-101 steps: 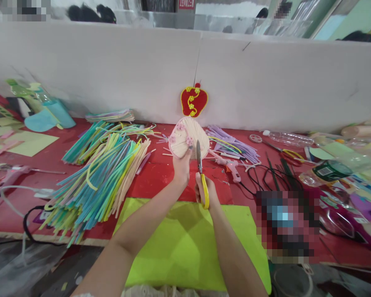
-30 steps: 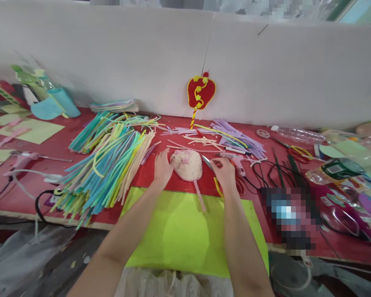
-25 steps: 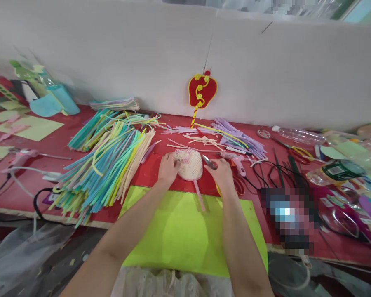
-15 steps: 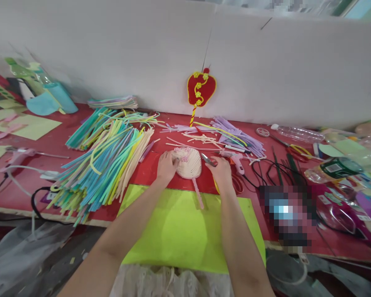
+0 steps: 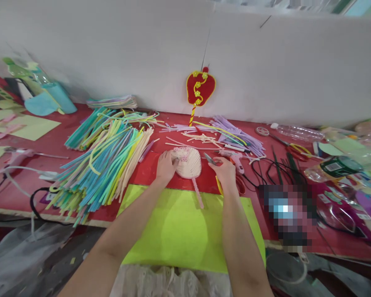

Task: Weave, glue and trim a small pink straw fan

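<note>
A cream fan-shaped piece, wrapped in pipe cleaners with a pink trim and a twisted pink handle, lies before me. My left hand is closed on its left edge; the fingertips are partly hidden. To its right, my right hand grips scissors. Their grey blades point up and left, and yellow and red handle parts show below the hand. The blades are apart from the fan. A red fan with yellow flowers stands upright behind.
Bundled coloured pipe cleaners lie left, purple ones behind right. A pink glue gun sits beside my right hand. Yellow-green sheet lies under my forearms. Another pair of scissors, bottles and a blurred-out device are right.
My right hand has shifted slightly right with the scissors, away from the cream fan. My left hand stays on the fan's edge.
</note>
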Demonstrator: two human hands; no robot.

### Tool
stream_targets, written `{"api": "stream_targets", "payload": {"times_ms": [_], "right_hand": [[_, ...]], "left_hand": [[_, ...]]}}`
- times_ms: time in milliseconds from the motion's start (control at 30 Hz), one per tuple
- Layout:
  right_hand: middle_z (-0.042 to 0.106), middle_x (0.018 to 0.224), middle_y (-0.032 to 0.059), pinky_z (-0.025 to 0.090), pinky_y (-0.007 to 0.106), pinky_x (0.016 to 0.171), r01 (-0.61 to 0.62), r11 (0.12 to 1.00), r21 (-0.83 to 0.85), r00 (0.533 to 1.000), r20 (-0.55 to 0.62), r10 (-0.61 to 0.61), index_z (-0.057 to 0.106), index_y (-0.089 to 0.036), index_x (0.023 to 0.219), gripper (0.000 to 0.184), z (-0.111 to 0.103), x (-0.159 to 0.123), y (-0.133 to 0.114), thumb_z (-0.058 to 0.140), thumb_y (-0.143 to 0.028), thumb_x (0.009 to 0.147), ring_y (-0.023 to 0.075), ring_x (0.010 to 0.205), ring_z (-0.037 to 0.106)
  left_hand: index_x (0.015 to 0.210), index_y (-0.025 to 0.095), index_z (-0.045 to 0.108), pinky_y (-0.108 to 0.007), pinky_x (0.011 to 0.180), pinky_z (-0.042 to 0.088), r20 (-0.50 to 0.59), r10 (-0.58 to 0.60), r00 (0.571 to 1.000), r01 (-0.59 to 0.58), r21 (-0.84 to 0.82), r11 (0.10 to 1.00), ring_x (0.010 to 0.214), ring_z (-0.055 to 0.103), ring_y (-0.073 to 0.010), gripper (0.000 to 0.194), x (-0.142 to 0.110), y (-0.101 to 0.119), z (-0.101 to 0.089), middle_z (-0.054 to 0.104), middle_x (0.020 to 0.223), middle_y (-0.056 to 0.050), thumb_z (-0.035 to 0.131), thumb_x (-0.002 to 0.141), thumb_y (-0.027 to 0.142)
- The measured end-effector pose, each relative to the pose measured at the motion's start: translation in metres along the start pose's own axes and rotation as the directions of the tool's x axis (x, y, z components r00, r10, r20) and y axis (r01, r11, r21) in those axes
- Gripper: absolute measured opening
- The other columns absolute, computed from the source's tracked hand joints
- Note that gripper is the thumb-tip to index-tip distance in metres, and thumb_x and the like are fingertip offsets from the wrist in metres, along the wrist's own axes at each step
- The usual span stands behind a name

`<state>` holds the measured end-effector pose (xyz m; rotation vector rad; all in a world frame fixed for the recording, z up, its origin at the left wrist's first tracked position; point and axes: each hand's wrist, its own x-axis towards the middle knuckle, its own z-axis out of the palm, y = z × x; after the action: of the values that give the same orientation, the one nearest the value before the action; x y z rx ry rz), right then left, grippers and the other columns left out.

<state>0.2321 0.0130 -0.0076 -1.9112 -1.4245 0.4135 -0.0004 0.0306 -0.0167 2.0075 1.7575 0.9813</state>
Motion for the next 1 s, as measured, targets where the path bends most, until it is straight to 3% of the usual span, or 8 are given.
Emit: {"api": "stream_targets", "payload": {"times_ms": [267, 633, 867, 1000], "right_hand": [[0.068, 0.081, 0.0039, 0.044, 0.034, 0.075, -0.024, 0.999, 0.025, 1.0, 0.004, 0.024, 0.065, -0.02, 0.081, 0.024, -0.013, 0.0, 0.006, 0.065, -0.033, 0.061, 0.0189, 0.074, 0.06], [0.065, 0.079, 0.003, 0.044, 0.033, 0.071, -0.017, 0.999, 0.036, 0.999, 0.041, 0.016, 0.062, -0.02, 0.082, 0.026, -0.012, -0.002, 0.007, 0.066, -0.033, 0.06, 0.0177, 0.071, 0.058], [0.061, 0.086, 0.0084, 0.043, 0.036, 0.075, 0.117, 0.993, -0.015, 0.983, -0.143, -0.118, 0.064, -0.018, 0.078, 0.025, -0.006, 0.001, 0.004, 0.062, -0.04, 0.066, 0.021, 0.078, 0.056], [0.065, 0.076, 0.0056, 0.046, 0.033, 0.072, 0.181, 0.976, 0.122, 0.983, -0.037, -0.178, 0.064, -0.018, 0.076, 0.018, 0.007, -0.005, -0.01, 0.056, -0.034, 0.074, 0.0178, 0.068, 0.059]], "left_hand": [[0.114, 0.016, 0.05, -0.044, 0.098, 0.032, -0.009, 0.006, 1.0, -0.006, -0.013, 1.0, 0.11, 0.047, -0.0264, 0.036, 0.0, 0.001, -0.001, 0.055, 0.113, -0.013, 0.051, 0.077, 0.018], [0.114, 0.016, 0.049, -0.045, 0.099, 0.032, -0.013, 0.005, 1.0, -0.005, -0.008, 1.0, 0.111, 0.047, -0.0267, 0.037, 0.0, -0.002, 0.001, 0.055, 0.114, -0.013, 0.051, 0.077, 0.019], [0.112, 0.018, 0.051, -0.045, 0.1, 0.031, -0.033, 0.001, 0.999, -0.002, -0.034, 0.999, 0.114, 0.045, -0.0266, 0.036, 0.002, -0.003, 0.002, 0.055, 0.114, -0.012, 0.053, 0.076, 0.019], [0.11, 0.018, 0.053, -0.045, 0.1, 0.033, -0.053, -0.002, 0.999, -0.004, -0.105, 0.994, 0.111, 0.048, -0.0259, 0.039, 0.004, -0.005, 0.002, 0.057, 0.111, -0.01, 0.056, 0.071, 0.016]]}}
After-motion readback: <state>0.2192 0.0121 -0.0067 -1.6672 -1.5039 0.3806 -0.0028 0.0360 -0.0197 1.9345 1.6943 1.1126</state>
